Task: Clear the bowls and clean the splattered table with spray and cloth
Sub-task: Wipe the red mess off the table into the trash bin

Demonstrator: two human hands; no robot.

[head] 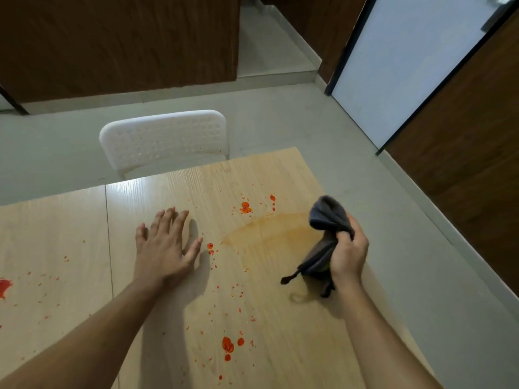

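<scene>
Two bare hands are seen over a light wooden table (174, 318). The left hand (164, 248) is laid palm down on the tabletop, its fingers straight and spread, with nothing held. The right hand (348, 254) is curled tightly round a bunched dark grey cloth (327, 217), which is held just above the surface near the table's right edge; one end of the cloth sticks up past the knuckles and a thin tail hangs down toward the wood.

Red splatters (228, 345) are scattered across the tabletop: a cluster near the front, small drops just beside the left thumb, larger blots (245, 207) toward the far edge, and a big blot (4, 286) at the left margin. An orange, wet-looking smear (269, 234) is spread between the two hands, right beside the cloth.

A white perforated chair (165, 138) is pushed in at the far side of the table. Grey floor (393, 248), dark wood panelling (118, 43) and a pale door (407, 66) with a dark frame are seen behind.
</scene>
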